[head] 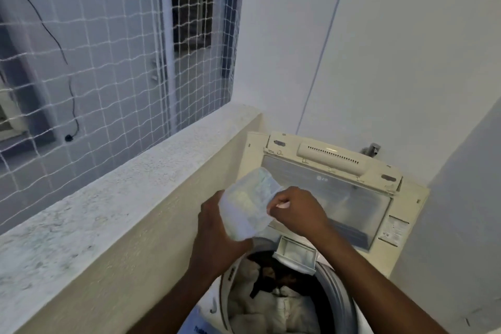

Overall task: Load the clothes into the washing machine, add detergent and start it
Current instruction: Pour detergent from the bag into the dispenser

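Note:
A cream top-loading washing machine (406, 225) stands in the corner with its lid (339, 192) raised against the wall. White and dark clothes (273, 295) fill the drum. The detergent drawer (296, 252) is pulled open at the drum's back rim. My left hand (217, 230) holds a translucent detergent pouch (248, 206) from below, tilted above the drum. My right hand (295, 211) pinches the pouch's upper right edge. What is inside the pouch is blurred.
A rough concrete parapet ledge (122, 192) runs along the left of the machine, with white safety netting (95, 62) above it. A tap (372, 149) sticks out of the wall behind the lid. A grey wall (461, 225) closes the right side.

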